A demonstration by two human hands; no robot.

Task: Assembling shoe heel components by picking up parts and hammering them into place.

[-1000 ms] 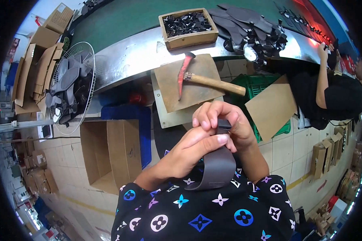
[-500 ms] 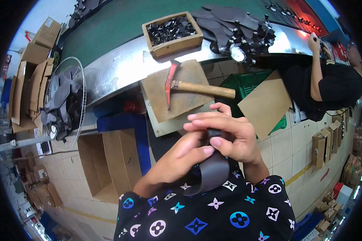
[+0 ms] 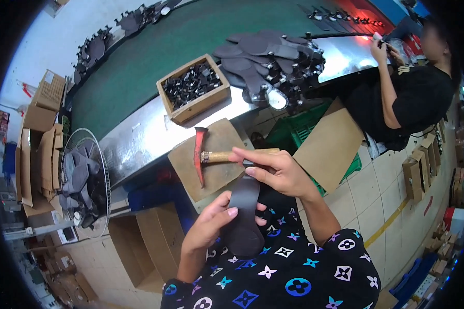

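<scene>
A dark grey shoe insole, wide at its near end and narrower toward the far end, is held in front of my body. My left hand is closed around its narrow middle, thumb on top and fingertips showing on the far side. At the insole's far end, my right hand pinches the tip between thumb and fingers, where a small dark shiny piece partly shows. Just beyond my fingers lies a hammer with a red head and wooden handle, on a brown board. My right hand covers part of its handle.
A wooden box of small black pieces stands on the metal bench edge, beside a pile of grey insoles. At left is a wire basket of insoles above an open carton. A co-worker sits at right, near a green crate.
The insole has swung from bent between both hands to lying straight. My left hand has slid down to its middle; my right hand stays at the tip. The view has shifted.
</scene>
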